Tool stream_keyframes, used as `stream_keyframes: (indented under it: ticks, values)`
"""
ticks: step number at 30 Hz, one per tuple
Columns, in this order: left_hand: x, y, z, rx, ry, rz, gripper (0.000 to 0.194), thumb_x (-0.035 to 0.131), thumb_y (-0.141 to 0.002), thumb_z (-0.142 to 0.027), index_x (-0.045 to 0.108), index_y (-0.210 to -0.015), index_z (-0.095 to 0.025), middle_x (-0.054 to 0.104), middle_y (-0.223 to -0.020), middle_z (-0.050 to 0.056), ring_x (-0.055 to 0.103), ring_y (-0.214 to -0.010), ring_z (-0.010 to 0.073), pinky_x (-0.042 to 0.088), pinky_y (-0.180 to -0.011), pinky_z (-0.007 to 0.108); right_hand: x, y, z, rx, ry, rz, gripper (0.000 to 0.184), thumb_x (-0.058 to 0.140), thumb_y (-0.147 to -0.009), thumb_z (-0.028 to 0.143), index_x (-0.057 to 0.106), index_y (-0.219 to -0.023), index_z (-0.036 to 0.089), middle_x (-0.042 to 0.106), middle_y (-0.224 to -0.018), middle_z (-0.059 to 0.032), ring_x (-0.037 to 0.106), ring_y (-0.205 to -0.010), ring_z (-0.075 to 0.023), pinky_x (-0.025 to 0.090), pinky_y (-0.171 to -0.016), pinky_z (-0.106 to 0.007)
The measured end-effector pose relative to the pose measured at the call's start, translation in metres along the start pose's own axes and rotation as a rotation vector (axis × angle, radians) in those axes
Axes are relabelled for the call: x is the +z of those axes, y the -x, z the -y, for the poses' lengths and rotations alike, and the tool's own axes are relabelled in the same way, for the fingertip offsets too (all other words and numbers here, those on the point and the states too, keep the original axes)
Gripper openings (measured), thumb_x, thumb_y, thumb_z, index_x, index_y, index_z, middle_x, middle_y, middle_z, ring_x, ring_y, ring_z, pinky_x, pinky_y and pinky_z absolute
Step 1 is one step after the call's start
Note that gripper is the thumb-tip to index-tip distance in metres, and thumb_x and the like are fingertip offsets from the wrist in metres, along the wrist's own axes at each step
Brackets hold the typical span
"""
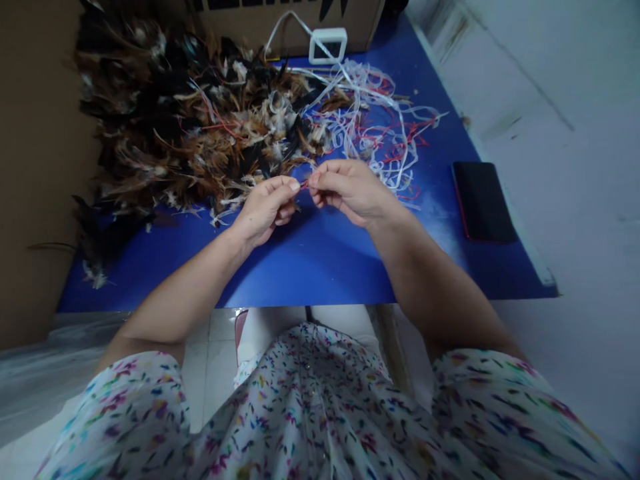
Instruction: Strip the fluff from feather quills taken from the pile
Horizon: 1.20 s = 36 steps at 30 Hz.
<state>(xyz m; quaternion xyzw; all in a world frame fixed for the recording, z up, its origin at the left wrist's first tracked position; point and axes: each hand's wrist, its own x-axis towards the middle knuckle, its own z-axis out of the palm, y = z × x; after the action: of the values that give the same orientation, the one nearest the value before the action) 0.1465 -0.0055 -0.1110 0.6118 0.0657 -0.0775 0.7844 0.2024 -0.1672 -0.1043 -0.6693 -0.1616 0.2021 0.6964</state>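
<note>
My left hand and my right hand meet fingertip to fingertip above the front of the blue table. A short length of red string runs between them, pinched at both ends; what else sits in the fingers is too small to make out. Just beyond my left hand spreads a big heap of brown, black and white feathers. Past my right hand lies a tangle of white ribbon and red string.
A black phone lies near the right edge of the blue table. At the back stand a cardboard box and a small white square-framed object. More cardboard rises on the left, and a pale wall borders the right.
</note>
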Motion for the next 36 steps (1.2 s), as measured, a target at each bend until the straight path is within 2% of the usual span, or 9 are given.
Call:
stream_keyframes:
  ticks: [4, 7, 11, 15, 20, 22, 27, 33, 36]
  values:
    - [0.0, 0.0, 0.0, 0.012, 0.033, 0.018, 0.02, 0.069, -0.081, -0.024, 0.051, -0.074, -0.017, 0.043, -0.062, -0.008, 0.037, -0.043, 0.0004, 0.022, -0.039, 0.013, -0.006, -0.002, -0.007, -0.288, 0.388, -0.118, 0.015, 0.069, -0.077, 0.011, 0.06, -0.068, 0.019, 0.062, -0.068, 0.0004, 0.056, -0.064, -0.0124, 0.05, -0.067, -0.028]
    - [-0.001, -0.001, 0.002, 0.006, 0.032, 0.029, 0.016, 0.066, -0.082, -0.022, 0.052, -0.074, -0.017, 0.043, -0.06, -0.008, 0.04, -0.044, 0.0015, 0.024, -0.039, 0.013, -0.009, -0.002, -0.014, -0.513, 0.688, -0.13, 0.015, 0.07, -0.077, 0.013, 0.059, -0.072, 0.021, 0.066, -0.08, -0.0027, 0.06, -0.08, -0.0183, 0.053, -0.083, -0.036]
    - [-0.001, -0.001, 0.002, -0.017, 0.01, 0.029, 0.017, 0.066, -0.082, -0.023, 0.052, -0.074, -0.017, 0.044, -0.06, -0.008, 0.042, -0.044, 0.0019, 0.024, -0.039, 0.013, -0.012, -0.001, -0.019, -0.626, 0.832, -0.131, 0.011, 0.067, -0.081, 0.015, 0.06, -0.078, 0.023, 0.068, -0.092, -0.005, 0.062, -0.094, -0.0233, 0.052, -0.093, -0.042]
    - [0.001, -0.001, 0.0, -0.015, -0.009, 0.004, 0.018, 0.067, -0.082, -0.023, 0.052, -0.074, -0.018, 0.041, -0.057, -0.009, 0.044, -0.043, 0.0024, 0.025, -0.039, 0.013, -0.01, 0.0, -0.013, -0.546, 0.707, -0.163, 0.014, 0.069, -0.077, 0.011, 0.06, -0.074, 0.022, 0.069, -0.087, -0.0038, 0.064, -0.087, -0.0211, 0.054, -0.087, -0.038]
    - [0.001, -0.003, 0.004, 0.051, -0.068, -0.021, 0.014, 0.065, -0.082, -0.02, 0.054, -0.075, -0.018, 0.046, -0.055, -0.008, 0.046, -0.043, 0.0036, 0.027, -0.038, 0.014, 0.001, -0.001, -0.008, -0.279, 0.158, -0.144, 0.015, 0.067, -0.072, 0.007, 0.059, -0.066, 0.018, 0.068, -0.073, 0.0001, 0.063, -0.066, -0.0118, 0.053, -0.065, -0.026]
    - [0.0, -0.003, 0.006, 0.056, -0.108, -0.014, 0.012, 0.065, -0.082, -0.018, 0.055, -0.076, -0.017, 0.049, -0.055, -0.007, 0.046, -0.043, 0.0039, 0.028, -0.038, 0.015, 0.004, -0.002, -0.008, -0.187, 0.023, -0.12, 0.017, 0.07, -0.074, 0.011, 0.057, -0.066, 0.018, 0.067, -0.07, 0.0012, 0.061, -0.061, -0.0088, 0.052, -0.061, -0.023]
    - [0.001, -0.002, 0.004, 0.072, -0.091, -0.056, 0.016, 0.069, -0.083, -0.02, 0.054, -0.075, -0.018, 0.049, -0.054, -0.008, 0.046, -0.043, 0.0037, 0.028, -0.039, 0.015, 0.004, -0.003, -0.009, -0.074, -0.069, -0.115, 0.022, 0.075, -0.075, 0.013, 0.055, -0.067, 0.018, 0.063, -0.066, 0.0024, 0.06, -0.057, -0.0069, 0.049, -0.054, -0.019]
    - [0.004, -0.002, 0.0, 0.054, 0.024, -0.134, 0.019, 0.068, -0.087, -0.021, 0.052, -0.076, -0.018, 0.041, -0.054, -0.01, 0.043, -0.043, 0.0021, 0.024, -0.039, 0.013, 0.0, -0.004, -0.012, -0.091, -0.009, -0.09, 0.026, 0.078, -0.074, 0.014, 0.054, -0.069, 0.02, 0.061, -0.064, 0.0034, 0.058, -0.056, -0.0075, 0.05, -0.054, -0.021]
    - [0.005, -0.003, 0.0, 0.057, 0.053, -0.13, 0.02, 0.067, -0.089, -0.023, 0.052, -0.078, -0.018, 0.052, -0.063, -0.008, 0.042, -0.044, -0.0001, 0.023, -0.038, 0.013, 0.0, -0.003, -0.012, -0.102, 0.003, -0.067, 0.023, 0.078, -0.072, 0.013, 0.056, -0.071, 0.02, 0.062, -0.063, 0.0043, 0.056, -0.056, -0.0079, 0.05, -0.054, -0.021]
